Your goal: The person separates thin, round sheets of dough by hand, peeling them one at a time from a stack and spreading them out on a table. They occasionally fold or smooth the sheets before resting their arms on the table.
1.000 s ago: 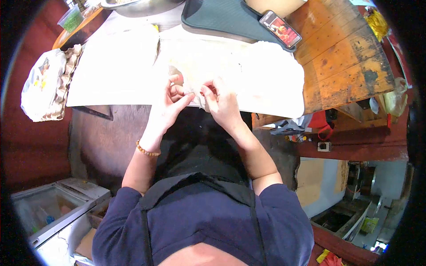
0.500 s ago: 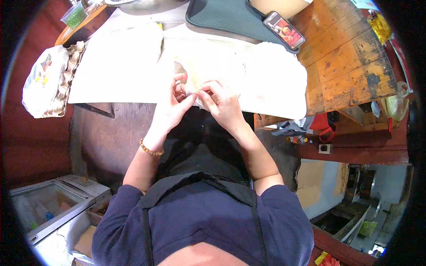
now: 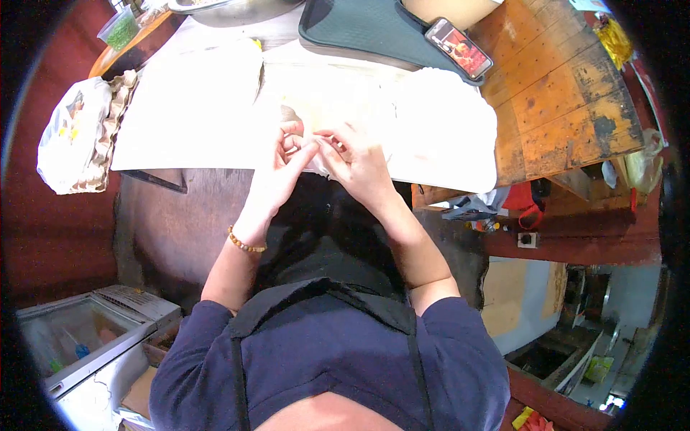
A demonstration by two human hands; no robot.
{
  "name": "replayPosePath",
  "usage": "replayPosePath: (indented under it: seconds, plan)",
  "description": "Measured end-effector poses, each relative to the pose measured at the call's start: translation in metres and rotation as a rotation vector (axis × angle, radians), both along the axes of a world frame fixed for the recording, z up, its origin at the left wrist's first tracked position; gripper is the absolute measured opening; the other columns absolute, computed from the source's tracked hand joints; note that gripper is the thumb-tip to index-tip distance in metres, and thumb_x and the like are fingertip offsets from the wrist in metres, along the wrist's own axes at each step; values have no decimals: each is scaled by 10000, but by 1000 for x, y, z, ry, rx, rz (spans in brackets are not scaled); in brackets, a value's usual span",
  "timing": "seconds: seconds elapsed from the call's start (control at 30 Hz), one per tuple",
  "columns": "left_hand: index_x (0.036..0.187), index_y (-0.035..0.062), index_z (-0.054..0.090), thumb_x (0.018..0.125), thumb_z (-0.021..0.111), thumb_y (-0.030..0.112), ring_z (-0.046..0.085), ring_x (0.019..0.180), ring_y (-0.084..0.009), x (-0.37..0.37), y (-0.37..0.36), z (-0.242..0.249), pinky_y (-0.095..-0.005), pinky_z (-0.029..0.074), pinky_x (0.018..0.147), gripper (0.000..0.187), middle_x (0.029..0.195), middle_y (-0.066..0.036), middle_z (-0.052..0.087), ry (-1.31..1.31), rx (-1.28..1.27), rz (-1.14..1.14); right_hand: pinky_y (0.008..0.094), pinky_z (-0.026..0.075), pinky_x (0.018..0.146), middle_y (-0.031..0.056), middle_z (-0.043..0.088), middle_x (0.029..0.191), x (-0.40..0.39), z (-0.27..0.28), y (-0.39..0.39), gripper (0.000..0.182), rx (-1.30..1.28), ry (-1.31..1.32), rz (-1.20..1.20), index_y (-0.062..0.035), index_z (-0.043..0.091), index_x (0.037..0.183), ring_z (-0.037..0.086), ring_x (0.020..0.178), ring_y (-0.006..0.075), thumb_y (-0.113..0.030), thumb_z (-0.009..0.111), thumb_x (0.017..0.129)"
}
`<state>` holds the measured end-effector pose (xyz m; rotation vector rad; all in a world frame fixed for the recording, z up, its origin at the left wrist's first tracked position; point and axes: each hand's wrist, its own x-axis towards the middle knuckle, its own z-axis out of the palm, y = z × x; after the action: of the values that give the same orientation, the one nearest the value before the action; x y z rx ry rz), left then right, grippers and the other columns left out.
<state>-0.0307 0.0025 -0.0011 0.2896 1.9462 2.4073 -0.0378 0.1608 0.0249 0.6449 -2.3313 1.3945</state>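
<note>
Both of my hands meet over the front edge of the white, strongly overlit work surface (image 3: pixel 194 122). My left hand (image 3: pixel 282 164) is closed, thumb and fingertips pinching a thin pale sheet (image 3: pixel 310 121). From the other side, my right hand (image 3: pixel 361 159) pinches the same sheet, its fingertips almost touching the left thumb. Glare washes out most of the sheet, so its outline and material cannot be made out. A whitish edge hangs just below the fingertips.
At left, an egg tray (image 3: pixel 115 133) stands beside a white plastic bag (image 3: pixel 72 133). Behind are a metal bowl (image 3: pixel 241 13), a dark green tray (image 3: pixel 359 29) and a lit phone (image 3: pixel 460 49). A wooden table (image 3: pixel 560 93) adjoins at right.
My right fingertips have shifted slightly up and left, closer to the left thumb. The pale sheet's upper part stands out less than before. Both hands keep their pinch.
</note>
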Motion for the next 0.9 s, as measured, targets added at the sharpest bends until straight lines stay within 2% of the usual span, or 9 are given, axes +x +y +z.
replayPosePath:
  seconds: [0.07, 0.17, 0.27, 0.4, 0.5, 0.63, 0.77, 0.83, 0.9]
  plan:
    - [1131, 26, 502, 913, 597, 112, 579, 811, -59, -3, 1, 4, -197, 476, 687, 253, 889, -5, 603, -28, -77, 78, 315, 491, 616, 131, 593, 815, -2, 0, -1, 92, 88, 61, 12, -7, 608, 906, 617, 697, 232, -56, 619, 829]
    - [999, 24, 506, 893, 634, 106, 574, 731, -63, -10, -5, -6, -199, 518, 588, 186, 792, -12, 536, 2, -145, 97, 327, 480, 597, 130, 589, 791, -1, -2, -6, 76, 103, 69, 14, -11, 606, 898, 613, 675, 244, -54, 608, 835]
    - [913, 30, 504, 913, 607, 116, 586, 712, -70, -7, -2, 3, -206, 529, 567, 134, 788, -19, 526, -23, -170, 42, 337, 475, 592, 136, 581, 787, -1, -4, -6, 66, 98, 36, -41, 0, 597, 882, 610, 670, 256, -50, 600, 838]
    - [876, 33, 487, 924, 592, 120, 584, 679, -72, -5, 1, -5, -205, 529, 573, 145, 785, -20, 521, 27, -158, 81, 338, 473, 597, 145, 567, 788, -2, -7, -7, 63, 6, -21, -61, 15, 581, 851, 602, 671, 262, -45, 594, 838]
    - [929, 46, 515, 940, 567, 135, 579, 742, -61, -2, 3, -10, -202, 497, 625, 104, 833, -18, 585, 35, -112, 93, 342, 468, 606, 146, 553, 789, -3, -8, -9, 56, 5, -6, -91, 18, 568, 834, 589, 680, 266, -35, 584, 833]
    - [895, 69, 484, 947, 552, 126, 508, 674, -45, 0, 3, -14, -198, 445, 604, 103, 799, 6, 541, 26, -45, 118, 354, 454, 615, 143, 532, 785, -5, -7, -10, 32, 65, 110, -172, 14, 540, 830, 562, 690, 274, -10, 560, 822]
    - [901, 78, 473, 943, 552, 116, 434, 659, -29, 3, 5, -16, -191, 366, 581, 97, 766, 35, 495, -2, 2, 183, 366, 447, 616, 145, 528, 786, -7, -8, -8, 30, -7, 69, -186, 9, 528, 839, 553, 691, 281, -3, 550, 822]
    - [896, 79, 471, 938, 553, 107, 435, 673, -30, 2, 4, -18, -193, 361, 589, 96, 774, 36, 498, -8, -23, 186, 441, 457, 662, 189, 524, 867, -7, -7, -7, 87, -12, -4, -171, 20, 503, 868, 555, 768, 375, -14, 552, 804]
    - [892, 80, 469, 932, 554, 99, 435, 687, -30, 1, 3, -18, -196, 356, 597, 95, 782, 37, 501, -15, -48, 190, 435, 473, 653, 182, 540, 875, -5, 1, -8, 110, -23, -37, -140, 10, 516, 887, 573, 757, 369, -43, 567, 806]
